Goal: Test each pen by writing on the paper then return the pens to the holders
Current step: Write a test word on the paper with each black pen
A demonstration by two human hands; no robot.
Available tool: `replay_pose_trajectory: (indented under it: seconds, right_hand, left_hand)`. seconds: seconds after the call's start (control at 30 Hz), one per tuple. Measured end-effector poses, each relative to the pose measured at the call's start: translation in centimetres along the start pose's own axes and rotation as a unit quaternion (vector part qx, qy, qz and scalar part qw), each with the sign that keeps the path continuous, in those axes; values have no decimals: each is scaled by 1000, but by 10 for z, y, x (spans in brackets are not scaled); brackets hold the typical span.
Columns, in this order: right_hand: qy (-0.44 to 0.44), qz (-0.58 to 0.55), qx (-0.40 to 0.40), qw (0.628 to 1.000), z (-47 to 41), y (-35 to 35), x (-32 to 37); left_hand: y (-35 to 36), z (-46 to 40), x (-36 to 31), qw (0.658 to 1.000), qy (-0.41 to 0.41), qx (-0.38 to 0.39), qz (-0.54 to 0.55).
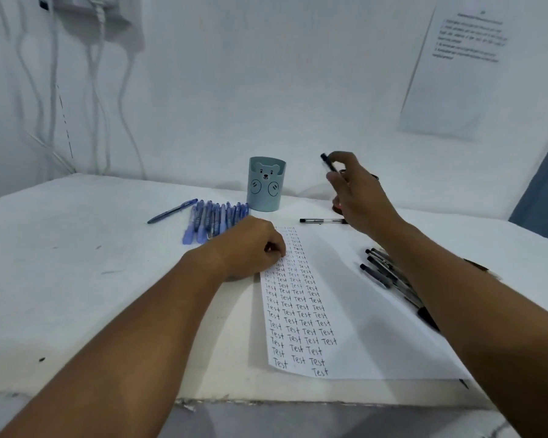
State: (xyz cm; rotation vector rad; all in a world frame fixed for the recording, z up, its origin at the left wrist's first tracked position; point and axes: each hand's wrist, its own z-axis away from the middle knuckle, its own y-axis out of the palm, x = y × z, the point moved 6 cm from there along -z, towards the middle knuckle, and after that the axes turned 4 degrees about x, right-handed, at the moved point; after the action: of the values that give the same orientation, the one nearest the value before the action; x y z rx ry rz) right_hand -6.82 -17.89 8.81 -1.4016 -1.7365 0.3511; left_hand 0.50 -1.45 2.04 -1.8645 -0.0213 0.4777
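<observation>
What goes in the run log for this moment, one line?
left hand: fist pinning white paper sheet | right hand: holding black pen raised | pale blue bear pen holder: upright

Matt paper [355,298]; seemingly plastic, smooth holder [265,188].

White walls [234,90] with hanging cables [45,90], a posted sheet [456,67], white table [76,263].

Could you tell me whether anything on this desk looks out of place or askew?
Mostly tidy. One blue pen lies slanted apart from the neat row of blue pens, and a single black pen lies alone above the paper, away from the black pile. Nothing looks spilled or damaged.
</observation>
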Motion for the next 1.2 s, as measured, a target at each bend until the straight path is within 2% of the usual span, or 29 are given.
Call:
replay_pose_trajectory:
  seconds: [0.07, 0.1, 0.17, 0.27, 0.33, 0.4, 0.67, 0.77, 0.83, 0.87, 0.93, 1.0, 1.03, 1.07, 1.2]
  right_hand:
    - [48, -174, -48, 982, 14, -10, 9]
    - [75, -262, -65, 960, 21, -10, 11]
    - [134, -401, -98, 901, 37, -8, 11]
    - [222, -531, -119, 809, 58, 5, 6]
    - [257, -575, -124, 767, 66, 9, 3]
    - [278, -596, -137, 741, 71, 9, -1]
    - [296, -633, -181, 692, 79, 5, -9]
    - [274, -667, -164, 673, 77, 3, -10]
    - [244, -677, -133, 681, 78, 3, -4]
    - [231, -667, -119, 699, 79, 1, -2]
    - [225, -609, -85, 756, 87, -1, 6]
    - [229, -501, -48, 833, 101, -6, 14]
    - [227, -456, -33, 860, 109, -9, 18]
    - [223, -436, -19, 871, 118, -11, 23]
    - [209, -452, 57, 865, 151, -5, 45]
  left_hand:
    - [1, 1, -3, 1000, -5, -3, 2]
    - [1, 2, -3, 1000, -6, -3, 6]
    - [4, 4, -6, 1000, -6, 1, 20]
    - [7, 8, -10, 999, 0, 19, 36]
    - [8, 9, -10, 999, 2, 22, 44]
    - [8, 9, -8, 998, -3, 21, 56]
    - [9, 8, -6, 998, -15, 29, 61]
    - [9, 9, -3, 996, -26, 38, 70]
    - [10, 10, -2, 995, -20, 52, 77]
    - [10, 11, -3, 995, -15, 64, 75]
    - [12, 12, -3, 993, -16, 90, 70]
    - [13, 13, -4, 991, -20, 108, 70]
    - [14, 13, -5, 990, -20, 118, 73]
    - [15, 14, -6, 989, -20, 128, 78]
    - [17, 18, -12, 984, -20, 153, 85]
